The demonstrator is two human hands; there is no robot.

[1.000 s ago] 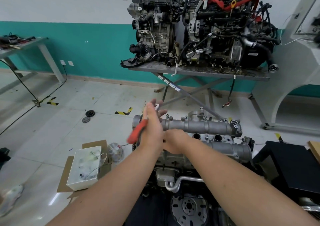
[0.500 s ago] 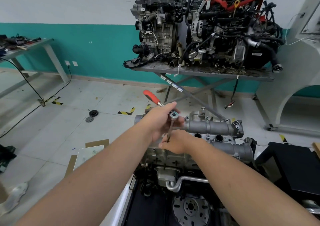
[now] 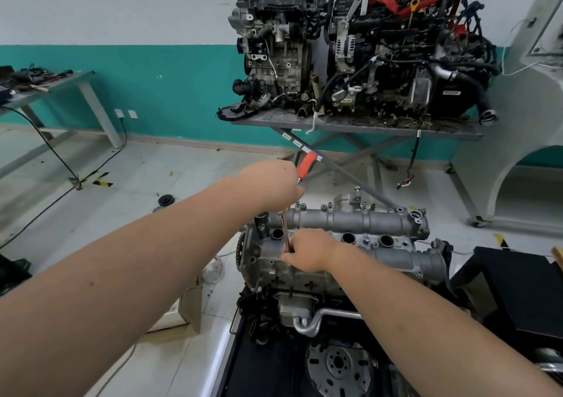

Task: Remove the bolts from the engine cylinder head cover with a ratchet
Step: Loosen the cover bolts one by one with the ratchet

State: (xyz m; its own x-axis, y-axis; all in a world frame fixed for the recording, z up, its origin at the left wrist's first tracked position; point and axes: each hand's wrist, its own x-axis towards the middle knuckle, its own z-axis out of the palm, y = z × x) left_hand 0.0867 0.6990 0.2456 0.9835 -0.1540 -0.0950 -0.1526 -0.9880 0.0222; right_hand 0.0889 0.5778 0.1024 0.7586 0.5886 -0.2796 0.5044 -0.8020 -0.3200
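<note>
My left hand is wrapped round the ratchet, its red grip sticking up & away past my knuckles. A thin chrome extension drops from it to the cylinder head cover, a dull grey cast alu part w/ round plug holes. My right hand pinches the extension low, resting on the cover.

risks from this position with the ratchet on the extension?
1. The left hand holds the ratchet high above a long, tilted extension; the socket may cam off the bolt.
2. The right hand steadies the extension low on the cylinder head cover; a slip could bang its knuckles.
</note>
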